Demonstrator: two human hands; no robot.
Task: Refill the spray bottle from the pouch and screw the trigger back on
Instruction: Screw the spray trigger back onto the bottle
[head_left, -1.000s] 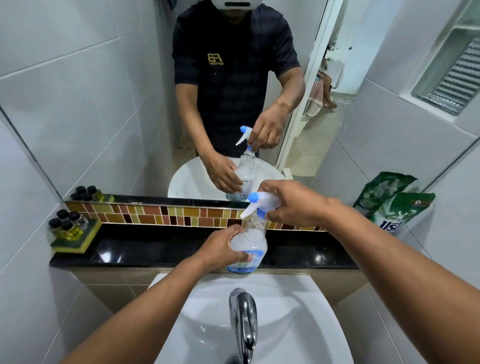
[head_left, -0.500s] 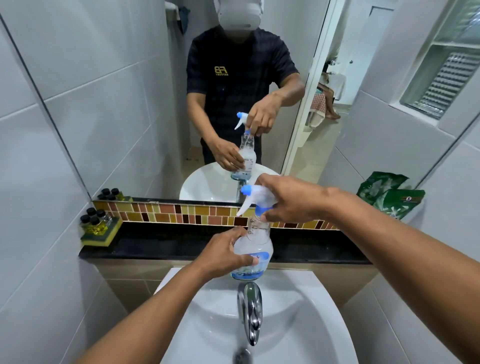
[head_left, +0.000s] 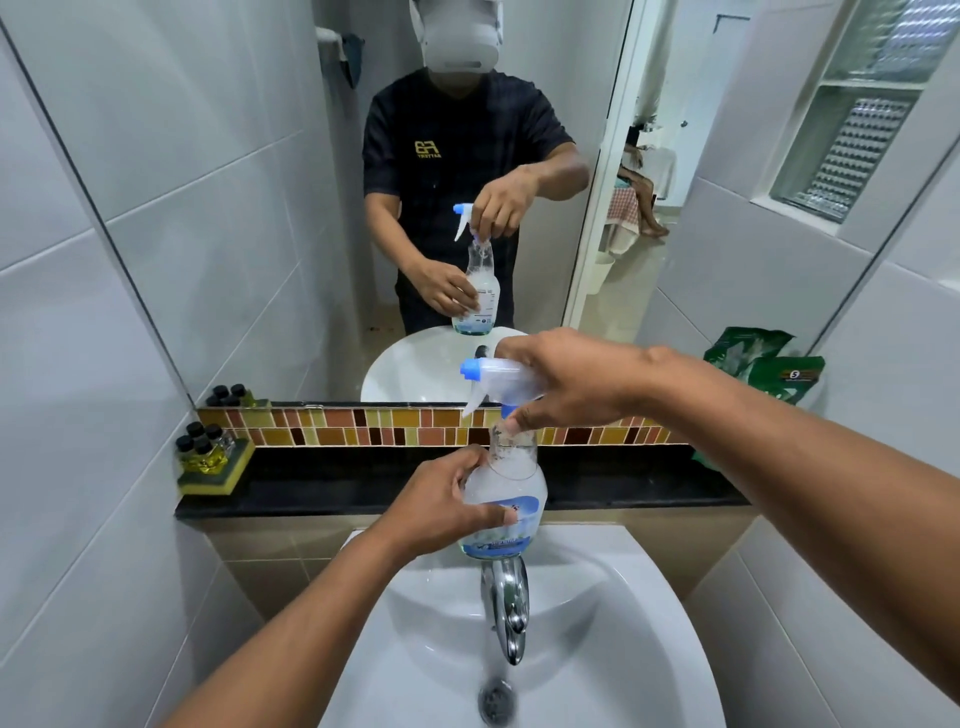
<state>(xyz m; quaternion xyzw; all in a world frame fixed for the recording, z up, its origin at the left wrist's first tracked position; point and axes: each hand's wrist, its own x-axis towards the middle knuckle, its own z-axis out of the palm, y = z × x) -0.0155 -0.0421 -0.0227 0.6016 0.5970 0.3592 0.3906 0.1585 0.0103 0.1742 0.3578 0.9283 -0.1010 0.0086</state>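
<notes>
1. Spray bottle (head_left: 506, 499) hangs over the sink (head_left: 613, 613), its body grasped by the left hand (head_left: 441, 506).
2. Right hand (head_left: 571, 387) grips the trigger (head_left: 493, 376) seated on the neck; tightening apparently remains.
3. Green pouch (head_left: 769, 374) rests far right, so refilling looks done.

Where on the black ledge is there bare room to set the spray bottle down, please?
The black ledge is bare from the small amber bottles on their sponge at its left end to the spray bottle, and again rightward until the green pouch. Both ends are crowded.
</notes>
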